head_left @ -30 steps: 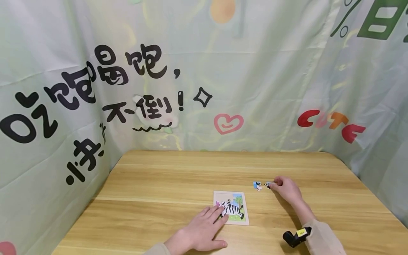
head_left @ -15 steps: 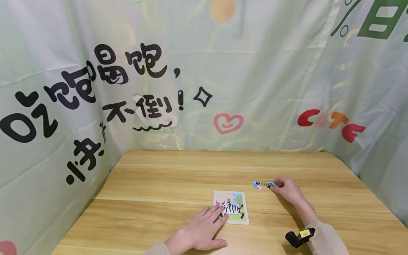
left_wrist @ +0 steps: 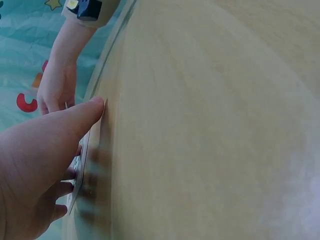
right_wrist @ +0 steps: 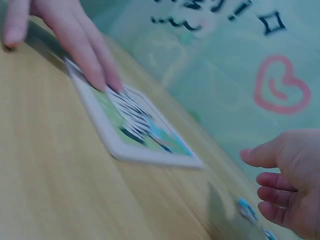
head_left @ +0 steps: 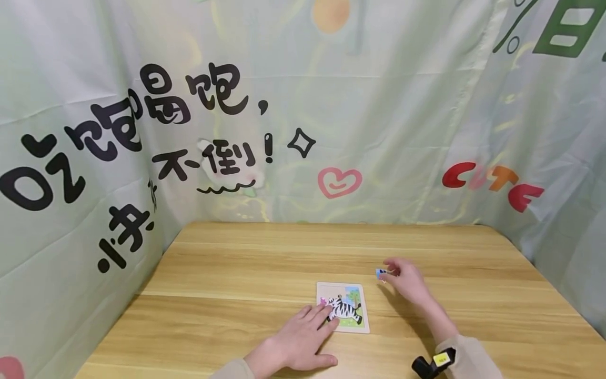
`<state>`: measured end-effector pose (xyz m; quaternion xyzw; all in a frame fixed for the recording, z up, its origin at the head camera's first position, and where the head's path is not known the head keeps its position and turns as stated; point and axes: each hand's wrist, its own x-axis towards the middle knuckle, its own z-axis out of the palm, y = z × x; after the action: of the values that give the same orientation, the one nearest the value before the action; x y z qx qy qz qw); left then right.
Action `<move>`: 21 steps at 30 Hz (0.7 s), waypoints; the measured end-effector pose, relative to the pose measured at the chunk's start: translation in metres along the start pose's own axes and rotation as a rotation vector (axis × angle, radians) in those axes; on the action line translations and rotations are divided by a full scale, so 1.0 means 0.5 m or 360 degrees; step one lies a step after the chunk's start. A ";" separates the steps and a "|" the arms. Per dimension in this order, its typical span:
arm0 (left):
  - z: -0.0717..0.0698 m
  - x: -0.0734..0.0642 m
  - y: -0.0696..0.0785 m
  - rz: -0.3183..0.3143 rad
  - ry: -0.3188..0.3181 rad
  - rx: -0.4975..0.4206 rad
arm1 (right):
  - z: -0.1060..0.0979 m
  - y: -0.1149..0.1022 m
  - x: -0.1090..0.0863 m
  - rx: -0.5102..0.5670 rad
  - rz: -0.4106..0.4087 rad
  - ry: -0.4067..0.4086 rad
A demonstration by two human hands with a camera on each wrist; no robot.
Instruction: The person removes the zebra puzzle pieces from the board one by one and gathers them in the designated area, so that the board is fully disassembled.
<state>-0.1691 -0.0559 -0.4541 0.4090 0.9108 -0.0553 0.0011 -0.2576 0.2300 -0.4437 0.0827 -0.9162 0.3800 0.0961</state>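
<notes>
My left hand [head_left: 305, 339] lies flat, its fingertips resting on the lower left of a zebra jigsaw puzzle [head_left: 350, 315] in a pale square frame. In the puzzle, the zebra's striped body, some green ground and a tree show; a plain patch lies at its upper left. My right hand [head_left: 407, 281] hovers beyond the puzzle to the right, over a small blue, black and white puzzle piece [head_left: 379, 274]. In the right wrist view, a gap shows between its thumb and loosely bent fingers [right_wrist: 274, 196]. Two puzzle pieces [right_wrist: 247, 210] lie below them; in the head view the hand covers one.
The wooden table [head_left: 227, 279] carries the puzzle and pieces. Printed cloth [head_left: 402, 131] hangs along its back and both sides. A black device [head_left: 433, 364] with a yellow label is strapped at the right sleeve.
My right hand has moved left, away from the right-hand piece's edge and over toward the left piece. My left hand stays in place on the puzzle.
</notes>
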 end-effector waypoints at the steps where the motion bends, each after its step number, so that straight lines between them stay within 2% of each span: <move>1: -0.001 0.000 0.001 0.0002 -0.0002 0.0005 | 0.008 -0.011 -0.002 0.0012 -0.0001 -0.0034; 6: -0.001 0.001 0.003 0.0005 -0.0006 0.0005 | 0.048 -0.050 -0.016 0.0039 -0.0011 -0.0121; 12: 0.000 0.004 0.001 0.0009 -0.0005 -0.0003 | 0.082 -0.073 -0.036 0.0021 0.0015 -0.0158; 21: -0.003 0.003 -0.001 0.0015 0.0020 0.0013 | 0.104 -0.079 -0.059 -0.0090 0.0006 -0.0107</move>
<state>-0.1704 -0.0549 -0.4527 0.4137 0.9087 -0.0564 -0.0061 -0.2261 0.1678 -0.4600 0.0908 -0.9295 0.3513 0.0669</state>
